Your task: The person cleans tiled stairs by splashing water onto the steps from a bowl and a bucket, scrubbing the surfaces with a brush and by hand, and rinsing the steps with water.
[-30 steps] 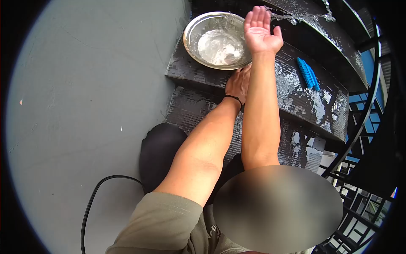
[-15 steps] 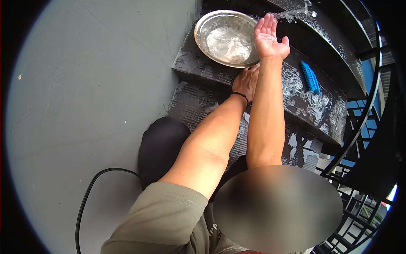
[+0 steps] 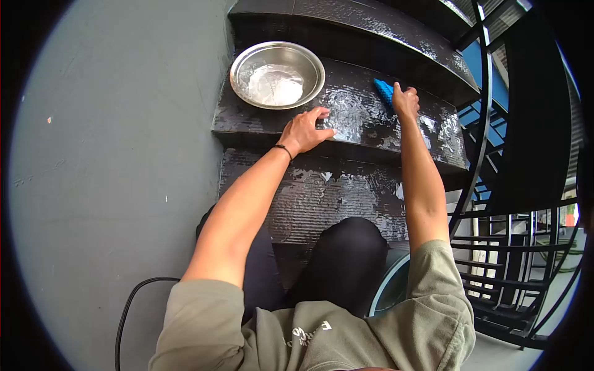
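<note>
The basin (image 3: 277, 75) is smooth, shiny metal. The dark steps (image 3: 365, 105) look ridged and glossy with water; the brush (image 3: 385, 93) seems matt blue plastic. The wall (image 3: 124, 148) is smooth grey paint, the shirt (image 3: 352, 337) matt cloth.

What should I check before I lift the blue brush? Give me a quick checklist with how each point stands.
1. Right hand at the blue brush: ok.
2. Firm grip on the brush: cannot tell, the hand hides part of it.
3. Left hand free: ok, fingers spread and holding nothing.
4. Metal basin steady: ok as far as I can see, upright on the step.
5. Brush clear of the basin: ok, they lie apart.
6. Step dry: not ok, it is wet.
</note>
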The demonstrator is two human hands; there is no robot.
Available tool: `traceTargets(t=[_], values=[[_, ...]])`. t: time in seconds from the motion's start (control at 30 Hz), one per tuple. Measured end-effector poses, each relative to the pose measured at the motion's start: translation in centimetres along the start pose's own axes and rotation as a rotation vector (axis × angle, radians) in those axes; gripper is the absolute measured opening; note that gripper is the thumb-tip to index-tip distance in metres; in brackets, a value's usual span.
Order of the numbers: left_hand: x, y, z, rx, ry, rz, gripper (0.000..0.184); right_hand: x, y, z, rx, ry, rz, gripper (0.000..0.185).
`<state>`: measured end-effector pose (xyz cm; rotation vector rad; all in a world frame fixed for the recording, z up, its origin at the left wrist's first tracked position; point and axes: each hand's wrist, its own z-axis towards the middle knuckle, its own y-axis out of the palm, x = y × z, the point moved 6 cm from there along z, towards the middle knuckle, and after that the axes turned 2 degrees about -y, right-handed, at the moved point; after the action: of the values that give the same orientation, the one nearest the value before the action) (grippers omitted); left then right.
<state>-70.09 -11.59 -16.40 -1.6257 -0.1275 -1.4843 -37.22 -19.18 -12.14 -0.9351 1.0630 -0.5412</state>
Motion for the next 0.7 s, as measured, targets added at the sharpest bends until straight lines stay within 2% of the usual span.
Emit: traceTargets(t=[0.03,0.1,0.17,0.2,0.23,0.3,0.37,0.4,0.5,0.7], values=[[-0.8,-0.7,-0.9,0.009,-0.164,-0.251,0.073,1.4,-1.0,0.0,0.038,0.027,-0.083,0.072],[-1.8,-2.4,-3.9,0.044,-0.526,-0.744,0.079,5.5,1.6,3.9,-0.007,0.042,-0.012,0.076],[-1.9,-5.8,-6.3,0.196,-0.776,-0.836,0.102,7.2,3.6,4.9,-0.063,0.063,-0.01,0.076],[-3.0,-6.7,-5.9,0.342,-0.762,-0.785,0.115,7.0,4.1,3.5,0.001,-0.022,-0.098,0.076],[-3.3,-7.9,-5.0,0.427,-0.732,-0.689,0.109,6.4,4.1,2.1,0.074,-0.106,-0.182,0.076],[-4.7,-8.4,-2.7,0.57,-0.724,-0.704,0.091,5.4,3.9,1.5,0.184,-0.227,-0.238,0.076],[-5.6,-8.2,-2.3,0.73,-0.833,-0.75,0.062,6.1,4.1,1.6,0.227,-0.272,-0.205,0.078],[-4.8,-8.2,-2.5,0.737,-0.844,-0.745,0.044,6.2,3.7,1.5,0.203,-0.239,-0.211,0.079],[-4.3,-7.9,-2.1,0.702,-0.77,-0.98,0.041,5.9,3.3,1.2,0.33,-0.326,-0.207,0.079],[-1.6,-9.3,-8.4,0.664,-0.799,-0.94,0.037,5.4,3.1,0.9,0.354,-0.347,-0.23,0.076]])
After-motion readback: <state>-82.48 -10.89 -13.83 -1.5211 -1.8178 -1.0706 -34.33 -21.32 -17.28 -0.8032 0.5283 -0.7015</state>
